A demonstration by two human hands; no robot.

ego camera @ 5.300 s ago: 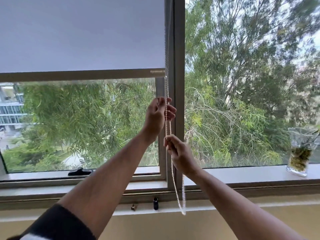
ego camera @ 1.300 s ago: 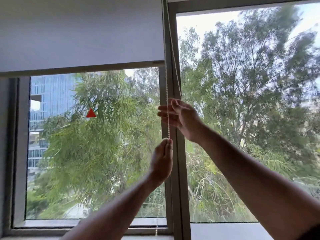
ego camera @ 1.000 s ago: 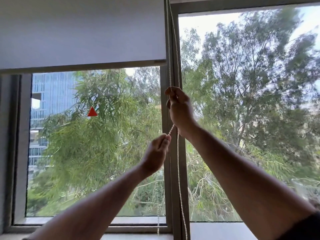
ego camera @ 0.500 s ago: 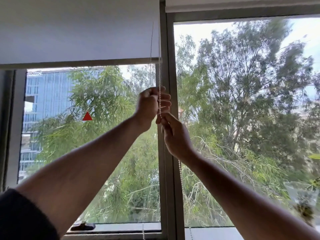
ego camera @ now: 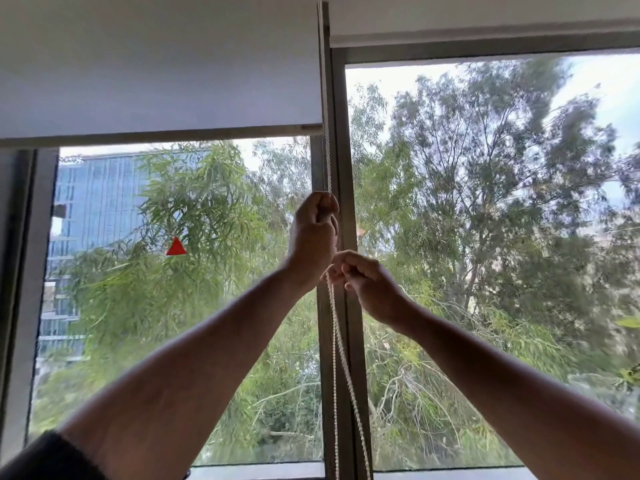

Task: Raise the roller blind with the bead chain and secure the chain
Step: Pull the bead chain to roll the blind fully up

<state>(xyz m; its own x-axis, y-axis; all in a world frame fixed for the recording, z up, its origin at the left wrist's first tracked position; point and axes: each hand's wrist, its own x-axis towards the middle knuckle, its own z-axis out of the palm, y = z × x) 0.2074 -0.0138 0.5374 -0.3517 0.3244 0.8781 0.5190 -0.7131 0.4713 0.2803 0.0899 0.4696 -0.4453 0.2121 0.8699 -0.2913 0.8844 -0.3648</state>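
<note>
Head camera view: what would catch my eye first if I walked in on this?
Two bare arms reach up at the window's centre post, the left hand gripping the bead chain high and the right hand pinching it just below. Upper left hangs the half-raised roller blind; a red triangle sits on the left pane.

light: plain daylight pouring in through the window glass (ego camera: 485,237), sky a bit blown out up top | arms backlit, kinda dark on the near side | blur: trees (ego camera: 502,202) on the right smeared, soft overall | wide-angle bends the window frame (ego camera: 341,133) near the edges
</note>
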